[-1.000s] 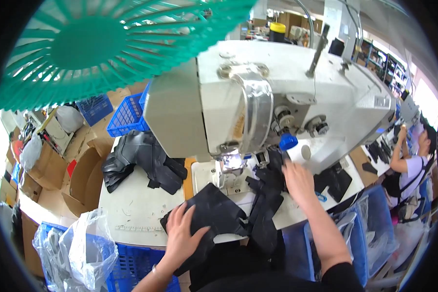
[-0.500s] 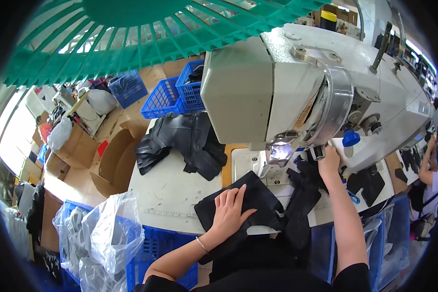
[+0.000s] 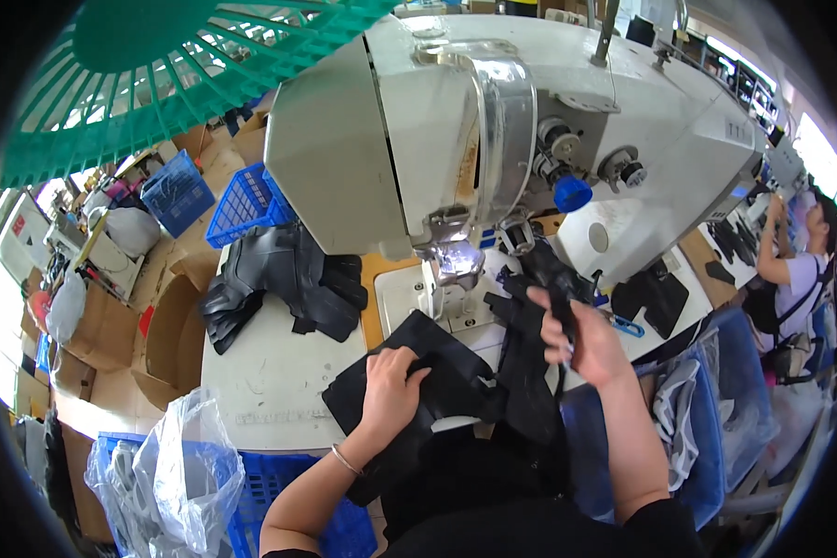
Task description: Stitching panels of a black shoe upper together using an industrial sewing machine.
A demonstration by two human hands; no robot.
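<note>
My left hand [image 3: 391, 386] rests on a flat black panel [image 3: 446, 367], its fingers curled against the material and the thumb out to the side. The panel lies at the front edge of the table, before the needle area of a white sewing machine [image 3: 344, 158]. My right hand [image 3: 591, 344] is raised to the right of the machine's foot, closed around a narrow black strip [image 3: 560, 312]. Beneath it more black pieces [image 3: 527, 381] hang over the table edge towards my lap. Part of the strip is hidden by my fingers.
Stacked black pieces [image 3: 284, 279] lie left of the machine. Blue scissor-like handles [image 3: 627, 325] and a black piece [image 3: 656, 296] lie to the right. A green fan guard [image 3: 158, 112] hangs at upper left. Blue bins [image 3: 707, 409] flank the table. A co-worker [image 3: 800, 270] sits at far right.
My right hand has drawn back from behind the machine's foot towards me, bringing the black strip. My left fingers have gone from spread to curled on the panel. The whole view has shifted.
</note>
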